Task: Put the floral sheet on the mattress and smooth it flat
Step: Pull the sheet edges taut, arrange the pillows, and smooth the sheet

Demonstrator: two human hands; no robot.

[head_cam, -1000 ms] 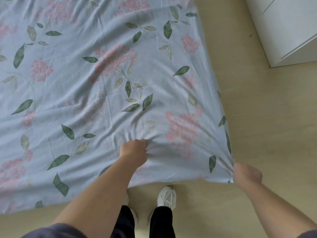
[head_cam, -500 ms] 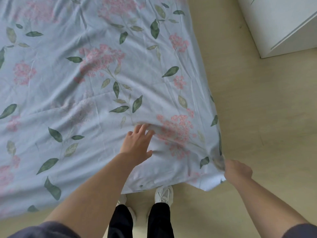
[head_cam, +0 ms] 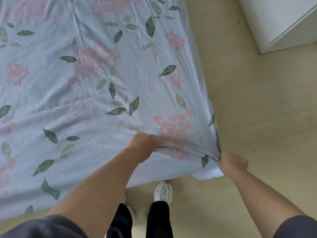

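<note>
Pale blue floral fabric sheet [head_cam: 103, 100] covers the hidden mattress. The left hand [head_cam: 144, 145] bunches cloth by its near edge, and the right hand [head_cam: 233, 163] clenches its near-right corner. Uneven tugging could skew it and ruck up creases.

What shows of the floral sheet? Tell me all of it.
The floral sheet is thin, pale blue cloth printed with pink flower clusters and green leaves. It lies spread out and hides whatever is beneath it. It is creased, with fine wrinkles and a long fold line across the middle. The left hand grips a bunch near the near edge. The right hand pinches the near right corner, where a paler flap hangs below. Taut folds run between the hands.
</note>
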